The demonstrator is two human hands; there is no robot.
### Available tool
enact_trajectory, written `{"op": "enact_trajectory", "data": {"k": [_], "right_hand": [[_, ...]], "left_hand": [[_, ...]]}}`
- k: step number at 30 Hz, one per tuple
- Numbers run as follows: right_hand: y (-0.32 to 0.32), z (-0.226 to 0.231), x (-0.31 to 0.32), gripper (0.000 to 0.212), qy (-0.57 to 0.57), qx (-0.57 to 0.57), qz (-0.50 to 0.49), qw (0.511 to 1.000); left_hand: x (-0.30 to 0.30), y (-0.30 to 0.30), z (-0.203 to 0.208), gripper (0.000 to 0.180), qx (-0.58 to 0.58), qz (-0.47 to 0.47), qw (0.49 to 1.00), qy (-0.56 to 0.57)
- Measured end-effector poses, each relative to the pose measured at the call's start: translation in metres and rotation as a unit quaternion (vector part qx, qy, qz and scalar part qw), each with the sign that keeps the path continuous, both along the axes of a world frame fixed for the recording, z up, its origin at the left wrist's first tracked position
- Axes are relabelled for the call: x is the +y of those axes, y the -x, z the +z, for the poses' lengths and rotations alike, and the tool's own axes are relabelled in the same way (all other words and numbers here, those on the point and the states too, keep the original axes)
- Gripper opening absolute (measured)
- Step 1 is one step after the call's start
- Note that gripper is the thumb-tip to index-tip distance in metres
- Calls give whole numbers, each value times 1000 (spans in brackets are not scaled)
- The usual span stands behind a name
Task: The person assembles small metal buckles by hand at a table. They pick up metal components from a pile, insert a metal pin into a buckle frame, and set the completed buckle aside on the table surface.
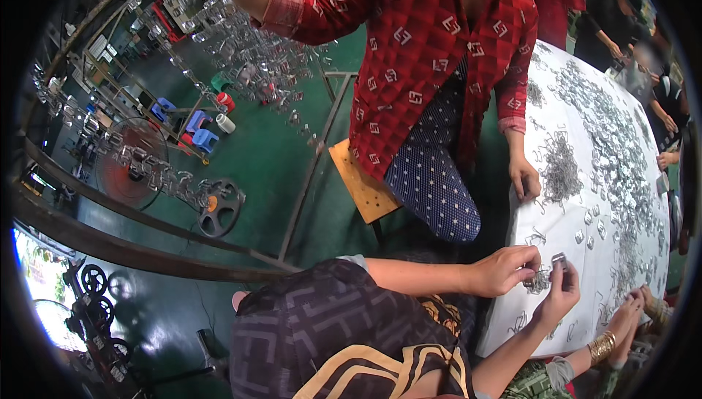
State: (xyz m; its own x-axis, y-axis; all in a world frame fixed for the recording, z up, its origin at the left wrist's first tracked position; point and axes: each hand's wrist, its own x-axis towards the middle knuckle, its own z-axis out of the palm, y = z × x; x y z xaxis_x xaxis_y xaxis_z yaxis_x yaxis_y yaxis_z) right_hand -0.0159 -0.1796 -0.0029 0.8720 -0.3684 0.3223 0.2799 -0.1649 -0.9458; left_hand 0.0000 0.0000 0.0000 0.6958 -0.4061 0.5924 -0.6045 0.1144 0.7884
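My left hand (506,270) is at the near end of a white-covered table (504,318), thumb and fingers pinched together. Whatever is between its fingertips is too small to make out. Close beside it, my right hand (560,293) pinches a small shiny metal clip (559,258) upright between thumb and finger. A little heap of thin bent wire hooks (540,280) lies on the table between my two hands, partly hidden by the fingers.
Wire pieces (561,168) and many small metal clips (621,143) cover the table. Opposite, a person in a red patterned shirt (446,40) reaches up to hanging strings of clips (256,62). Another worker's braceleted hand (621,322) is at my right. A wooden stool (358,179) stands ahead.
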Motion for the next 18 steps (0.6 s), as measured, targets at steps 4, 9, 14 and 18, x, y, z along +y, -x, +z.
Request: {"op": "enact_trajectory", "data": {"k": [4,9,14,18], "right_hand": [[16,13,27,10,-39,-17,69,997],[27,27,41,8,-29,-20,58,998],[30,43,43,14,5,-29,85,996],[23,50,49,13,16,-34,62,997]], "left_hand": [[5,1,10,8,17,14,1000,12],[12,5,21,8,26,27,999,0],[16,4,36,8,33,37,999,-2],[19,-4,44,8,26,42,999,-11]]}}
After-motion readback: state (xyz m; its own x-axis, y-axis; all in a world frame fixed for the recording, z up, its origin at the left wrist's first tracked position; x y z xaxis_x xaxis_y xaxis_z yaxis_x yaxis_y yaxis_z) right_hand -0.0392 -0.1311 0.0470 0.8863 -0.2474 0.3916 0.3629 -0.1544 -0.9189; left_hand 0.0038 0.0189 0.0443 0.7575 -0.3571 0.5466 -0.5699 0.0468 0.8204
